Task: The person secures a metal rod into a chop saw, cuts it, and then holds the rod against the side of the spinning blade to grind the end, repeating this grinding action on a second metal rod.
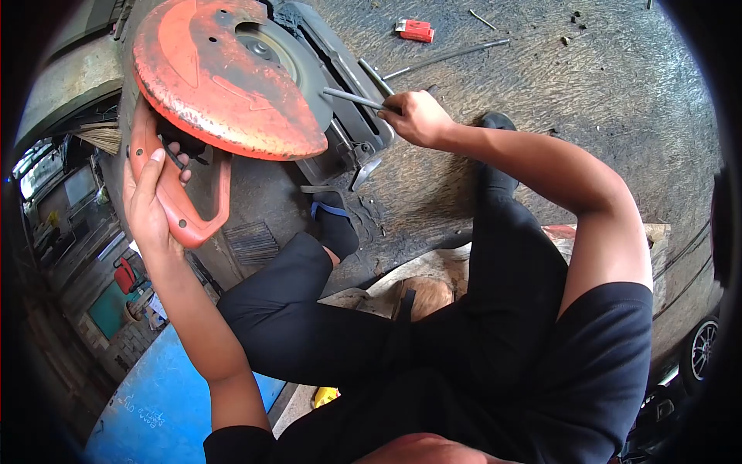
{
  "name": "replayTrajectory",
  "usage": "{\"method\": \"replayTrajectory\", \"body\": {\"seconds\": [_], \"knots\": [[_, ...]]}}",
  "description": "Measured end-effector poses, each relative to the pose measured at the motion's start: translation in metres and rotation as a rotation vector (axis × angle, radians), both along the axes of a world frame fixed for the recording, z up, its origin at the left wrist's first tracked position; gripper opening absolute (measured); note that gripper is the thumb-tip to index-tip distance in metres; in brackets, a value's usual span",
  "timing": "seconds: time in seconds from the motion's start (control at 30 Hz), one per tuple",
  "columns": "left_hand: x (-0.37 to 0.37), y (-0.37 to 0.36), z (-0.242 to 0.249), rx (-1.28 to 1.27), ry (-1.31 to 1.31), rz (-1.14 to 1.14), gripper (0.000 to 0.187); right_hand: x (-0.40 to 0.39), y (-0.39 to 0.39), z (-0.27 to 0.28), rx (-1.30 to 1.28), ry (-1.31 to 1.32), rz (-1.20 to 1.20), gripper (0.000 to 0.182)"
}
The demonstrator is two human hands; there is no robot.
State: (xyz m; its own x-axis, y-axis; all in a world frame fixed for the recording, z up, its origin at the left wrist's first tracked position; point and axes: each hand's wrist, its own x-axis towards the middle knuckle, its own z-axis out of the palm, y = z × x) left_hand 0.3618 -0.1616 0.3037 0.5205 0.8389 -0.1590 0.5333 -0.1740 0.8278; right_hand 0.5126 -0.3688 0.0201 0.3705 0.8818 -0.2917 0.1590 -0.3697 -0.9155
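My left hand (158,189) is wrapped round the orange D-shaped handle (193,232) of a cut-off saw. The saw's scuffed orange guard (224,85) covers much of a grey abrasive disc (309,73), whose lower right edge is exposed. In my right hand (419,118), a thin metal rod (352,97) is pinched near one end. Its other end points left and overlaps the disc's edge in this view. Below the disc lies the dark saw base (352,127), with a small metal lever (365,174) at its front.
On the worn floor beyond the saw lie a long rod (448,59) and a red packet (416,30). Several short rods (252,242) are laid side by side near my sandalled foot (334,224). A blue panel (166,394) stands at lower left.
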Motion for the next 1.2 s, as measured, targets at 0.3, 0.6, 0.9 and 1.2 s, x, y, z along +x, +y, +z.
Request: {"method": "replayTrajectory", "body": {"seconds": [0.3,0.6,0.9,1.2], "knots": [[0.0,-0.001,-0.001,0.014,-0.001,0.029,0.053,-0.002,0.002,0.005,-0.016,0.013,0.003,0.028],[0.0,-0.001,-0.001,0.006,-0.006,0.023,0.054,-0.008,0.004,0.008,-0.01,0.023,-0.023,0.027],[-0.004,0.005,0.002,-0.024,0.045,-0.033,0.062,-0.011,0.001,0.009,-0.013,0.057,0.003,0.027],[-0.005,0.004,0.001,-0.026,0.05,0.002,0.061,-0.014,0.003,0.008,0.001,0.071,0.0,0.027]]}}
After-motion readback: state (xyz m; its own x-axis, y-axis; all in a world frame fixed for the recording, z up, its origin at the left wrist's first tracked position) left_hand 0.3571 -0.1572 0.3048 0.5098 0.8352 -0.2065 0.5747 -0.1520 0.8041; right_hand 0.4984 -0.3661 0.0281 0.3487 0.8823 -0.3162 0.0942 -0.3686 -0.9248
